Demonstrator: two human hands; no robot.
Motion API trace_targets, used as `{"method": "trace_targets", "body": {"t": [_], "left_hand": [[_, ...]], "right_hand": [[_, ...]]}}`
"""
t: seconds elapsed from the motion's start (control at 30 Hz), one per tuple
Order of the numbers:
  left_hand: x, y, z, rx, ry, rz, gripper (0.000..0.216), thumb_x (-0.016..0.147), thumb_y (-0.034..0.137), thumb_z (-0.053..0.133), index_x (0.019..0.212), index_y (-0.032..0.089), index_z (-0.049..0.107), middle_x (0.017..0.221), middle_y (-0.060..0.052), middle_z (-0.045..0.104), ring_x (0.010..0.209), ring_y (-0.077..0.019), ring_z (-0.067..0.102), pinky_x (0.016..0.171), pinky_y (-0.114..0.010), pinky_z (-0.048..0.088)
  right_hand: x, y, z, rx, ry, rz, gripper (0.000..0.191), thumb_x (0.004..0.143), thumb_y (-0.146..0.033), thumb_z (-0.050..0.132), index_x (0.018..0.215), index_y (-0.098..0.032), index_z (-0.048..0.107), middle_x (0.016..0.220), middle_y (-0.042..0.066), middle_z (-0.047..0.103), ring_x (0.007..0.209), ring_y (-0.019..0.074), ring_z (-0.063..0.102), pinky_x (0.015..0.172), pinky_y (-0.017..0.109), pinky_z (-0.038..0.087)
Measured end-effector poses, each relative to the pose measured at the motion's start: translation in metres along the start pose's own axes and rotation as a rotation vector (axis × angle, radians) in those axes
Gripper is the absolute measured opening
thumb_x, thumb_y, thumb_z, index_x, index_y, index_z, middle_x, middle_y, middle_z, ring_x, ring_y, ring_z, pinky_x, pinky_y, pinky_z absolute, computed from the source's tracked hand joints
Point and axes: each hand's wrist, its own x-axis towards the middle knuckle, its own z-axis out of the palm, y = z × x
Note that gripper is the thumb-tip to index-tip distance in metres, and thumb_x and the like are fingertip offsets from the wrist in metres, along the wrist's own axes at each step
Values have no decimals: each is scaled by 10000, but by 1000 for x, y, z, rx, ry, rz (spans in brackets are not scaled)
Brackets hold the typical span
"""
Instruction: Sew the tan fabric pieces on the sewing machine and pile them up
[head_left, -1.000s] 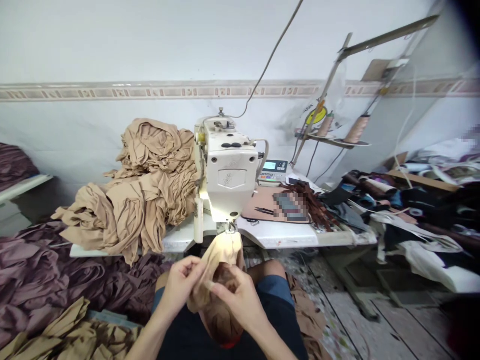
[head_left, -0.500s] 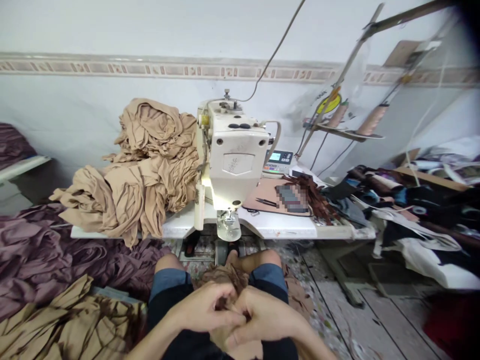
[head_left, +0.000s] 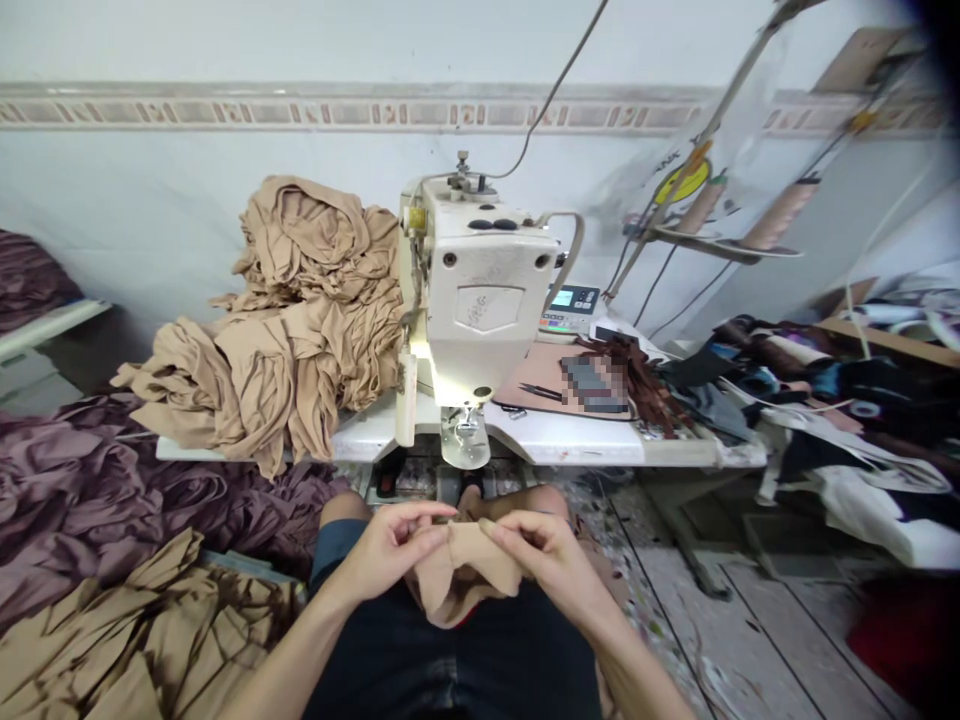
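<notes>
The white table (head_left: 585,445) is ahead of the fingers, and on it, farther and to their left, lies the large tan pile (head_left: 277,330). The sewing machine (head_left: 487,290) stands straight beyond them. Directly between the fingers, above the dark shorts (head_left: 450,670), is the small tan cloth (head_left: 476,550); the left hand (head_left: 394,550) and the right hand (head_left: 544,550) pinch its upper edge, one at each side. To hold it well, I think both pinches should pull evenly, so this edge lies flat. Its lower part hangs in loose folds. Forward of the fingertips, open room seems enough before the rounded metal bed (head_left: 463,450) at the table's notched edge; downward, the shorts leave less.
</notes>
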Motion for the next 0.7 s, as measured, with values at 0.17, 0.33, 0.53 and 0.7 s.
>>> {"method": "trace_targets", "body": {"t": [0.17,0.33,0.53,0.7], "left_hand": [[2,10,-8,296,47,221,305,1086,344,613,1066,186,874,808,-50,684,751,-170,626,673,-256,428],[6,19,-9,198,96,210,292,1091,328,594,968,177,812,890,-57,743,837,-188,665,779,-262,489],[28,32,-9,27,192,113,309,1027,420,649,920,162,782,872,-47,747,812,-195,651,749,-261,494],[51,45,-13,110,257,31,360,963,491,708,809,166,706,649,27,552,604,-136,495,585,-239,361]], "right_hand": [[-9,-22,7,-302,159,-259,412,1008,-507,704,784,-177,806,682,33,669,629,176,570,590,291,404],[-9,-43,11,-437,274,-453,366,1043,-406,674,784,-191,817,649,30,650,599,174,563,577,300,413],[19,-51,6,-212,315,-298,410,963,-535,744,780,-173,810,628,21,628,555,165,534,508,282,395],[43,-50,-3,25,315,-191,467,795,-603,881,720,-147,811,660,41,697,611,183,580,585,288,454]]}}
